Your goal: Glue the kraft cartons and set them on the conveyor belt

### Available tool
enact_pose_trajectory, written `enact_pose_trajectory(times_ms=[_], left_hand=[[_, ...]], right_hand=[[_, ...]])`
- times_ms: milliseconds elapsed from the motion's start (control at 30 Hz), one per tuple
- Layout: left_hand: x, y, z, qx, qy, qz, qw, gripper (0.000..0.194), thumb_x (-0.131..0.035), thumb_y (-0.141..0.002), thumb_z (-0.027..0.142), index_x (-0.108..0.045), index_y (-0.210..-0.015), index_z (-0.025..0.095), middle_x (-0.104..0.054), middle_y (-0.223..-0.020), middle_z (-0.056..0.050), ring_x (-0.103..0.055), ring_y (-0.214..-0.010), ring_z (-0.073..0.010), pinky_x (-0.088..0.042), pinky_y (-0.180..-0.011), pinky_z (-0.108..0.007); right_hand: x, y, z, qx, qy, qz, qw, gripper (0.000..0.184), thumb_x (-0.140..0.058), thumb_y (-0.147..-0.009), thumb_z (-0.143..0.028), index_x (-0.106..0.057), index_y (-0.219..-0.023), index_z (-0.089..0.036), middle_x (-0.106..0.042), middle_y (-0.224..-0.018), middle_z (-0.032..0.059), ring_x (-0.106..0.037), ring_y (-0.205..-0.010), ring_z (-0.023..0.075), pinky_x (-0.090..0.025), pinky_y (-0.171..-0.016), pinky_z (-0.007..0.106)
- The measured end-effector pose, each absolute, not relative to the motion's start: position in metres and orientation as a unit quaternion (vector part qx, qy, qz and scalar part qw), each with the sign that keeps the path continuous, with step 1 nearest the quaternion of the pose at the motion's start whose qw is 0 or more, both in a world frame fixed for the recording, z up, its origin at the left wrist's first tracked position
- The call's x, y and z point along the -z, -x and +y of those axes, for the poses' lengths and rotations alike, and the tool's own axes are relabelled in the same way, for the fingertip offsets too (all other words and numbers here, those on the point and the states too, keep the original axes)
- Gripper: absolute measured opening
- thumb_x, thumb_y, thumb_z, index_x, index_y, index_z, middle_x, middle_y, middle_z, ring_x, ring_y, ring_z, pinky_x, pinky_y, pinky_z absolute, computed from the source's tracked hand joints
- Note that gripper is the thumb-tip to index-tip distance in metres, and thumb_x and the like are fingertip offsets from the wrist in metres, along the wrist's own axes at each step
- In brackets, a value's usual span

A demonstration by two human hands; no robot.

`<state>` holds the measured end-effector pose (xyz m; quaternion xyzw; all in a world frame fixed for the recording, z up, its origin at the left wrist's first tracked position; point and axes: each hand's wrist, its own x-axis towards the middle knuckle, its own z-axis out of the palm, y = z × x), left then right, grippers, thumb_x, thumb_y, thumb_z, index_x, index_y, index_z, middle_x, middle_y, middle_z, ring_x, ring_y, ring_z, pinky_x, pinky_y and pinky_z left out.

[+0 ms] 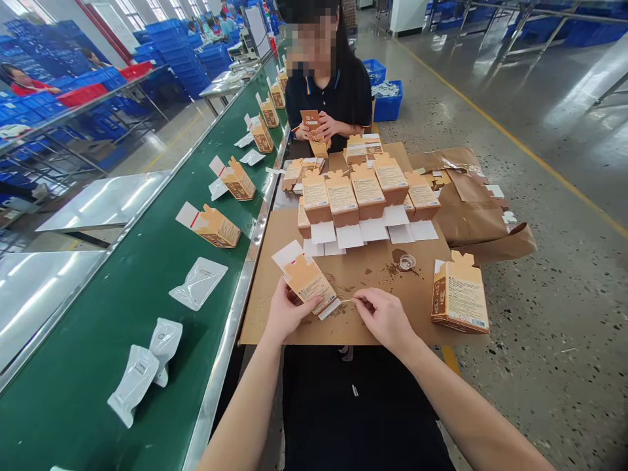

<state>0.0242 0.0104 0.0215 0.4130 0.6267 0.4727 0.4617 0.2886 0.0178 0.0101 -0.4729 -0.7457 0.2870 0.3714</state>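
Note:
My left hand (289,311) grips an orange-brown carton (309,281), thumb across its printed face and fingers behind. The carton tilts above the cardboard sheet; white flaps stick out at both ends. Pinched in my right hand (385,317) is a thin pale stick (347,300), its tip at the carton's near white flap (330,309). I cannot make out whether the tip touches the flap. Beyond my right hand, a small clear dish (407,262) sits among wet brown spots. A similar carton (460,292) stands at the sheet's right edge.
Rows of cartons (356,193) stand across the cardboard sheet (275,327). Left of it runs a green conveyor belt (161,288) with a metal rail, carrying white pouches (199,283) and opened cartons (218,226). Opposite, a person (326,85) holds another carton. Brown wrapping paper (475,209) lies right.

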Motion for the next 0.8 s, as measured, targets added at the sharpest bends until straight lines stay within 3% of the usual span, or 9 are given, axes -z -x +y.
enact_pose_trajectory(times_ms=[133, 367, 500, 800], left_hand=[[-0.017, -0.034, -0.008, -0.472, -0.464, 0.634, 0.399, 0.078, -0.109, -0.065, 0.046, -0.07, -0.13, 0.027, -0.084, -0.129, -0.014, -0.084, -0.124, -0.039, -0.07, -0.107, -0.056], [-0.005, -0.048, -0.023, -0.453, -0.506, 0.655, 0.331, 0.058, -0.1, -0.08, 0.046, -0.071, -0.127, 0.032, -0.084, -0.122, -0.014, -0.085, -0.108, -0.0375, -0.071, -0.09, -0.053], [-0.001, -0.046, -0.017, -0.455, -0.515, 0.665, 0.292, 0.065, -0.1, -0.077, 0.049, -0.07, -0.13, 0.03, -0.083, -0.124, -0.012, -0.084, -0.113, -0.0373, -0.07, -0.096, -0.052], [-0.014, 0.101, -0.042, -0.443, -0.322, 0.836, 0.034, 0.076, -0.103, -0.065, 0.052, -0.062, -0.123, 0.026, -0.078, -0.123, -0.01, -0.079, -0.121, -0.041, -0.065, -0.113, -0.065]], right_hand=[[-0.027, -0.311, 0.008, -0.269, 0.492, -0.728, 0.394, 0.025, -0.063, -0.112, -0.027, -0.079, -0.093, -0.028, -0.084, -0.084, 0.0036, -0.076, -0.071, 0.0204, -0.066, -0.07, 0.031], [-0.047, -0.329, -0.017, -0.262, 0.512, -0.706, 0.413, 0.023, -0.065, -0.112, -0.025, -0.078, -0.093, -0.029, -0.082, -0.082, 0.0022, -0.074, -0.067, 0.0198, -0.065, -0.065, 0.031], [-0.051, -0.322, -0.023, -0.269, 0.485, -0.719, 0.418, 0.025, -0.065, -0.112, -0.025, -0.078, -0.091, -0.028, -0.081, -0.079, 0.0015, -0.074, -0.064, 0.0191, -0.063, -0.062, 0.03], [-0.053, -0.334, -0.025, -0.26, 0.476, -0.713, 0.445, 0.023, -0.07, -0.11, -0.03, -0.08, -0.09, -0.029, -0.078, -0.073, -0.0008, -0.072, -0.053, 0.0185, -0.059, -0.05, 0.028]])
